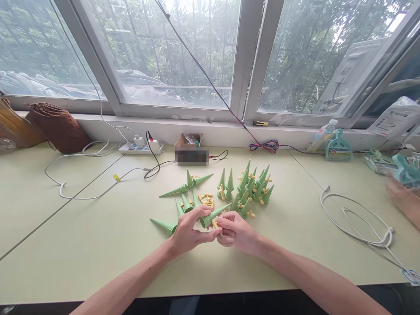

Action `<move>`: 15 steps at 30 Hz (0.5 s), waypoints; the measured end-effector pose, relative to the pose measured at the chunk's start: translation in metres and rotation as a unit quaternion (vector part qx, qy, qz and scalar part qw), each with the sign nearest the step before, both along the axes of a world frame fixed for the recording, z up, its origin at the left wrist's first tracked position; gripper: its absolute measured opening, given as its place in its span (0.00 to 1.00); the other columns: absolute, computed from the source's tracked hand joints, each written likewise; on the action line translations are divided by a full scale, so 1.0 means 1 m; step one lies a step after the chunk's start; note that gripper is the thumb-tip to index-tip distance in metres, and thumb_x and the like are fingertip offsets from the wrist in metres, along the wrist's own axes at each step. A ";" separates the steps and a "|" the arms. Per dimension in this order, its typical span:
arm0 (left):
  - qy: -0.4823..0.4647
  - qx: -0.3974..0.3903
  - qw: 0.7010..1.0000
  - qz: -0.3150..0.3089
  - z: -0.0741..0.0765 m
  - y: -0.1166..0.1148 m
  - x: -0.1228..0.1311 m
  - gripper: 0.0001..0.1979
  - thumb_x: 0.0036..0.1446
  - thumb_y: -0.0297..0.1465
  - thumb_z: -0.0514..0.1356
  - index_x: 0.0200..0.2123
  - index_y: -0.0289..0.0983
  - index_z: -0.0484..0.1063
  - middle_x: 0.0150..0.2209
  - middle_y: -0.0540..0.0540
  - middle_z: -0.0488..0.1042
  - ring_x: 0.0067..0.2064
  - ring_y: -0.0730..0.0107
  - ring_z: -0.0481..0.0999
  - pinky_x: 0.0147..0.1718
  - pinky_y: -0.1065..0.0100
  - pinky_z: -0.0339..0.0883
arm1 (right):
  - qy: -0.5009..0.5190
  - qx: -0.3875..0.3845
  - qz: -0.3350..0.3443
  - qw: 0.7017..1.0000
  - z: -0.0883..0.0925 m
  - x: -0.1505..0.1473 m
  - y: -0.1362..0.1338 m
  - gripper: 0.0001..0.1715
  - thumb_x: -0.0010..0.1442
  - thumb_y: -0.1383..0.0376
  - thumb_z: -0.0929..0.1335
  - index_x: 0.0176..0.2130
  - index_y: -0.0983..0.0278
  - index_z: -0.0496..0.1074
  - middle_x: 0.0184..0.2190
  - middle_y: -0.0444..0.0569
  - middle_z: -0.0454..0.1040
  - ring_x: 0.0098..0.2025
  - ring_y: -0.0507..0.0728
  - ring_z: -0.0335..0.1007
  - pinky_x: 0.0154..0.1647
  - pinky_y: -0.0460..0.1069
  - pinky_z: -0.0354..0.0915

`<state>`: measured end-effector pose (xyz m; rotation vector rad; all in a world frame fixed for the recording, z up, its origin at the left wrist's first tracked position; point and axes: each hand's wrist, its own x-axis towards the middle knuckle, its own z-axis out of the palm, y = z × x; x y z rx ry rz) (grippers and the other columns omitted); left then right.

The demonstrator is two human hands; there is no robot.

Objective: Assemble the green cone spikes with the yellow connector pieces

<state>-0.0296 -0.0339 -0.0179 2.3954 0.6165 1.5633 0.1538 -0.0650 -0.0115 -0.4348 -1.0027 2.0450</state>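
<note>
My left hand (190, 227) grips a green plastic plant watering spike (215, 214), its pointed end aimed up and to the right. A small yellow valve (215, 224) is pinched in my right hand (234, 229), touching the spike's side near its wide collar; whether it is seated there is hidden by my fingers. Beyond my hands lies a small pile of loose yellow valves (207, 201). Several green spikes (167, 226) lie or stand to the left, with no valve visible on the nearest. To the right stands a cluster of green spikes (251, 183) fitted with yellow valves.
Behind are a small cardboard box (188, 140), a power strip (141, 148) and a coiled red-and-blue cable (264, 146). A white cable (357, 236) loops at right. Another person's hand (403, 199) touches teal packaged items (407, 169) at the far right. A brown bag (59, 127) stands left.
</note>
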 end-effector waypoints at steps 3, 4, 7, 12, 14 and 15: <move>0.004 -0.003 1.000 0.003 0.000 -0.001 0.000 0.17 0.50 0.31 0.69 0.39 0.36 0.65 0.35 0.42 0.78 0.33 0.65 0.81 0.33 0.68 0.78 | 0.000 -0.006 0.016 1.000 0.001 0.000 0.000 0.19 0.63 0.58 0.71 0.26 0.68 0.71 0.13 0.35 0.51 0.16 0.45 0.47 0.19 0.45 0.42; 0.005 -0.001 1.000 0.002 0.000 -0.001 0.000 0.17 0.50 0.31 0.69 0.39 0.36 0.65 0.35 0.41 0.78 0.33 0.65 0.81 0.33 0.68 0.78 | 0.002 -0.009 0.021 1.000 0.000 0.000 0.000 0.19 0.62 0.57 0.71 0.26 0.68 0.71 0.13 0.35 0.52 0.16 0.45 0.46 0.19 0.45 0.42; 0.005 0.006 1.000 0.001 -0.001 -0.001 0.000 0.18 0.51 0.31 0.69 0.41 0.37 0.65 0.36 0.41 0.79 0.34 0.64 0.81 0.34 0.66 0.79 | 0.011 -0.019 0.033 0.999 -0.001 0.001 0.001 0.19 0.62 0.57 0.71 0.26 0.68 0.69 0.14 0.36 0.53 0.16 0.45 0.46 0.19 0.45 0.42; -0.015 0.003 1.000 -0.017 -0.003 -0.001 0.002 0.18 0.52 0.30 0.68 0.44 0.37 0.66 0.37 0.40 0.79 0.35 0.63 0.81 0.33 0.66 0.78 | 0.019 -0.032 0.038 0.999 -0.003 0.000 0.001 0.19 0.61 0.57 0.72 0.27 0.67 0.68 0.15 0.36 0.54 0.17 0.45 0.47 0.19 0.45 0.43; -0.020 -0.002 1.000 -0.018 -0.003 -0.002 0.002 0.19 0.51 0.30 0.68 0.44 0.37 0.66 0.38 0.39 0.79 0.35 0.64 0.81 0.32 0.67 0.78 | 0.019 -0.035 0.041 0.998 -0.004 -0.001 0.001 0.18 0.61 0.57 0.72 0.27 0.67 0.69 0.15 0.36 0.54 0.17 0.45 0.47 0.19 0.45 0.43; -0.019 -0.004 1.000 -0.017 -0.003 -0.002 0.002 0.19 0.51 0.30 0.68 0.45 0.37 0.65 0.38 0.39 0.78 0.35 0.64 0.81 0.32 0.67 0.78 | 0.022 -0.036 0.043 0.998 -0.005 -0.001 0.002 0.18 0.61 0.57 0.72 0.27 0.67 0.69 0.15 0.36 0.54 0.17 0.45 0.47 0.19 0.45 0.43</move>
